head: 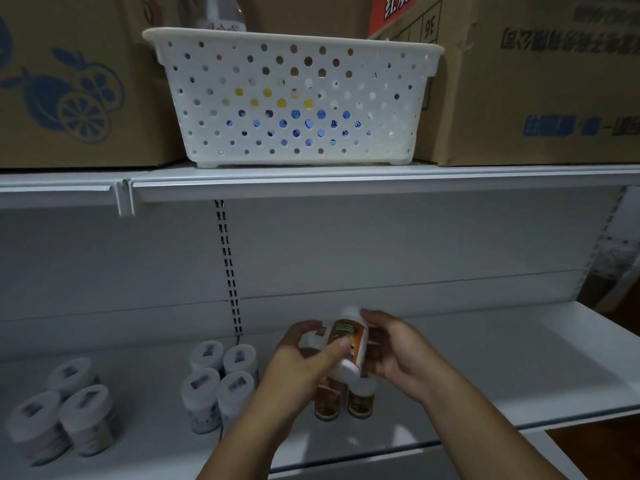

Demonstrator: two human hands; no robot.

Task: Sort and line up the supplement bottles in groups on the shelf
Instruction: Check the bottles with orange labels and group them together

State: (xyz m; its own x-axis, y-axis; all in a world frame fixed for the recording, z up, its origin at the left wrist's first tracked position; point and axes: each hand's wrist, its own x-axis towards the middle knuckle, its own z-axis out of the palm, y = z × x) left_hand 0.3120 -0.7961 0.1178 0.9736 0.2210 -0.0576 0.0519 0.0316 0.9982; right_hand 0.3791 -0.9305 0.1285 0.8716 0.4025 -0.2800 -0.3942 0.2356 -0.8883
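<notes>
**Orange bottle held over its group, waiting to be stood up**

Head view: both hands meet above the lower shelf [485,362]. The right hand [398,355] curls its grip round the tilted orange-labelled bottle [349,344], white cap pointing down toward the person. The left hand [304,358] has its thumb across that same bottle, while its fingers wrap a white-capped bottle [313,337] behind (how firmly, I cannot tell). Directly below stand two orange bottles [343,400] side by side at the shelf's front. To the left sit a block of four white-lidded jars [218,379], and farther left three more jars [62,407].

The step in hand looks like adding the orange bottle to its own group. The next move calls for turning it upright and setting it just beside the standing pair, label forward, without knocking them over.

On the upper shelf, a perforated white basket [294,98] stands between cardboard boxes [76,81].
</notes>
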